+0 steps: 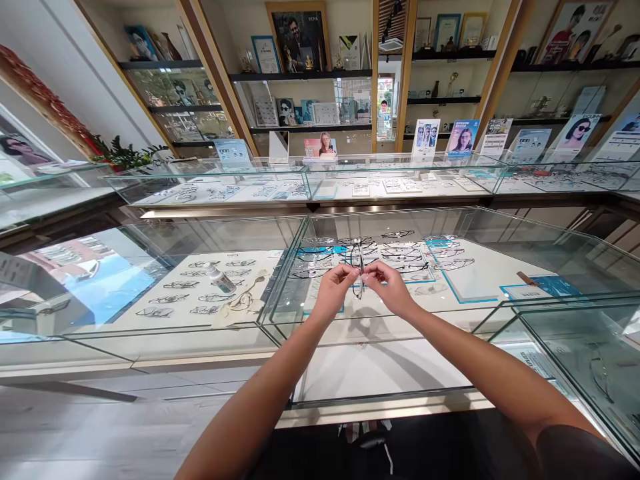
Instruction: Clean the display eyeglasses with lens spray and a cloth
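Glass counter is facing you | your left hand and right hand are pinching glasses above it | apparently midway: glasses are hanging lifted, not yet set down

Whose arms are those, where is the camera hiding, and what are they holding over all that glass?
There's no robot here. A person wears a camera on their head, looking forward and down, so their arms reach in from the bottom. The left hand and right hand pinch a pair of glasses between their fingers. Below is a glass display case with rows of more glasses inside. To the left, a small white bottle and a pale, crumpled thing, perhaps a cloth, seem to be on top.
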A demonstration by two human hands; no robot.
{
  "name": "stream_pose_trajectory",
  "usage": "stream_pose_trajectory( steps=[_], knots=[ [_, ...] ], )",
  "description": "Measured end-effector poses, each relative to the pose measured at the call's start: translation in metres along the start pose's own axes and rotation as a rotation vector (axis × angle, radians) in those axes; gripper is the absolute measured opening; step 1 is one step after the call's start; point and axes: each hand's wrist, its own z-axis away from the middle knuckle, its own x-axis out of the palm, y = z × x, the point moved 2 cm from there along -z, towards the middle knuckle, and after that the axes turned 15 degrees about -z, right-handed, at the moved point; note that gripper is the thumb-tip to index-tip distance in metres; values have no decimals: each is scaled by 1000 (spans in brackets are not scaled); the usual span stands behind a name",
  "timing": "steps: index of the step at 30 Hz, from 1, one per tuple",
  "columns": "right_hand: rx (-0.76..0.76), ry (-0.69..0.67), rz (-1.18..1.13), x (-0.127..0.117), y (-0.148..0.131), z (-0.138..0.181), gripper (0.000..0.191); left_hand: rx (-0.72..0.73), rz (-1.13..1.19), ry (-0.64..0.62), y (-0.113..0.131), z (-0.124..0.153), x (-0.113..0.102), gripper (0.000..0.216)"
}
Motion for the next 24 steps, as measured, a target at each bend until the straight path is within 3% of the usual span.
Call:
stream_pose_trajectory(
  steps=[7, 16, 24],
  knots=[
    [-38, 31, 113, -6, 3, 12, 33, 42, -40, 6, -4, 14, 10, 40],
    [-12, 4, 74, -15, -12, 8, 36, 68, -30, -34, -6, 11, 3, 39],
    [46, 5, 161, -29, -19, 7, 37, -46, 31, -85, -8, 10, 3, 49]
  ],
)
